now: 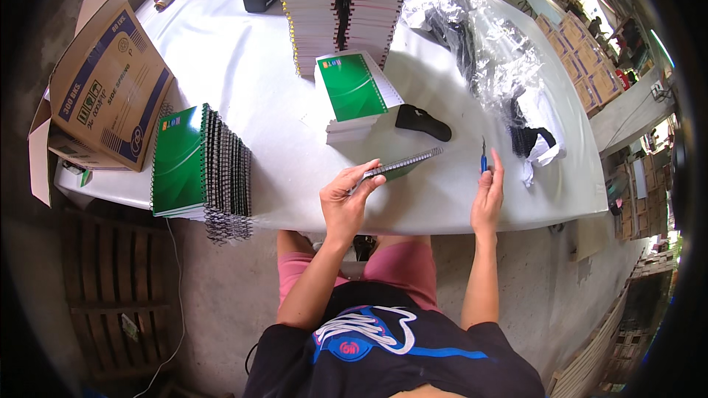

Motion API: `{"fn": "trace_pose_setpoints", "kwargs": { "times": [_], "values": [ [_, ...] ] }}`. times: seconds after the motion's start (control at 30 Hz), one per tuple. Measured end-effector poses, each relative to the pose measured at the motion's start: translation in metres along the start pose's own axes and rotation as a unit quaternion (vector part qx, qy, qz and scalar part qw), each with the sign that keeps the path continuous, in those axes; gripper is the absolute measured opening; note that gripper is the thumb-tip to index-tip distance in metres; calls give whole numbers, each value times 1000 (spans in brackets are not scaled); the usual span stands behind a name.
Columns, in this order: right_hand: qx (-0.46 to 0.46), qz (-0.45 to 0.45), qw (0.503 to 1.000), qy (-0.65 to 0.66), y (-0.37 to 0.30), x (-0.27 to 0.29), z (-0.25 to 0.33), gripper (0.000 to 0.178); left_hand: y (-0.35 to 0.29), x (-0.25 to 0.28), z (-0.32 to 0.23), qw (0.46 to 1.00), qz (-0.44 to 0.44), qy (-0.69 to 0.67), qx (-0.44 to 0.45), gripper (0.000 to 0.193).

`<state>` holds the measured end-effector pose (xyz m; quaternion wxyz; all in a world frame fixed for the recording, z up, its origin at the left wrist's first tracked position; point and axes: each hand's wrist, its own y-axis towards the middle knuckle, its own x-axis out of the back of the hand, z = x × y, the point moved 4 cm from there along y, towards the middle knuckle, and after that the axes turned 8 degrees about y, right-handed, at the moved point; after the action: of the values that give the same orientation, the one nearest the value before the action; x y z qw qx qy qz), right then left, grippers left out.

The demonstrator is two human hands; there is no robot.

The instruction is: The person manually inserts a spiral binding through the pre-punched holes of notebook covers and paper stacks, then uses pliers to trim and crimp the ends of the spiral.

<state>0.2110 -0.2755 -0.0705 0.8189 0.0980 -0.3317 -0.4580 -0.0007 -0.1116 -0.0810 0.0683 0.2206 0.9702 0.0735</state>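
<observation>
L hand (344, 202) has one spiral book (403, 163) tilted above the counter (254, 66), fingers clamped on its L end; R hand (487, 203) has fingers closed round a small blue tool (484, 162), index straight out, tool apart from the book. Prob. mid-job, going book by book: this one's not yet set down. Green L stack (179, 166) sits by the box (110, 92), mid stack (352, 88) is just past the book; can't tell which is done & which is left. Tall stacks (313, 18) behind are spiral-bound too, maybe waiting.

Writing: box has dk-blue lettering, bands & handling symbols; green covers have small lettering w/ an orange patch, sideways-on to me; shirt (398, 335) has a white/blue print & small red emblem.
</observation>
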Motion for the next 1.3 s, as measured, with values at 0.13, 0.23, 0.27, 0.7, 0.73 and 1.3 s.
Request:
{"fn": "trace_pose_setpoints", "kwargs": {
  "times": [0.13,0.23,0.27,0.7,0.73,1.3],
  "values": [
    [93,188,977,-39,-19,-23,127,38,-1,7,-16,984,-47,112,-128,31],
    [137,178,972,-69,-31,-34,150,37,-4,4,-21,967,-63,152,-193,33],
    [130,180,973,-66,-32,-35,150,37,-5,5,-20,966,-70,151,-198,33],
    [-343,359,688,529,-54,-61,122,42,-13,9,-27,953,-75,104,-273,29],
    [-405,350,574,620,-59,-64,121,44,-13,8,-26,953,-70,99,-277,31],
    [102,156,966,-179,-14,-29,38,60,-14,42,-64,958,-149,-220,-106,26]
  ]
}}
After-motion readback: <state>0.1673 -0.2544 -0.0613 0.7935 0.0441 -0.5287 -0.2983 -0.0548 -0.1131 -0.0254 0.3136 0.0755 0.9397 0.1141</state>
